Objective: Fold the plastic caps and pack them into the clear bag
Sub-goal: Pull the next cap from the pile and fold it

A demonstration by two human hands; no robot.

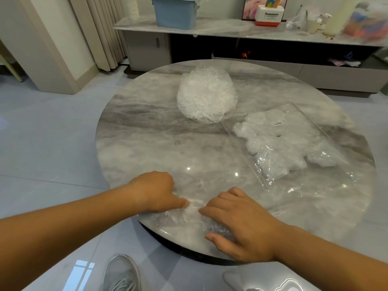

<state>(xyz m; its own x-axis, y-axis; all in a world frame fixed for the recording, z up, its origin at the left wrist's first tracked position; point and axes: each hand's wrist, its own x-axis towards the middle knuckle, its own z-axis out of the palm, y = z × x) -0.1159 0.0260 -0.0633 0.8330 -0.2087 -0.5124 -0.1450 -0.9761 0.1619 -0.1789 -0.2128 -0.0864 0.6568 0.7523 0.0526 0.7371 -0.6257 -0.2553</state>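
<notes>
One clear plastic cap (pixel 184 215) lies flattened at the near edge of the round marble table (pixel 147 127). My left hand (pixel 155 191) has curled fingers and presses the cap's left part with the thumb. My right hand (pixel 237 219) lies flat over its right part, fingers spread and relaxed. A round stack of unfolded caps (pixel 206 94) sits at the table's far middle. To the right lies the clear bag (pixel 294 141), flat, with several folded caps inside it and a small label on top.
A long marble sideboard (pixel 231 29) runs behind the table with a blue bin (pixel 175 12), paper cups and a white-and-red box on it. My grey shoe (pixel 121 274) rests on the glossy tiled floor below the table's near edge.
</notes>
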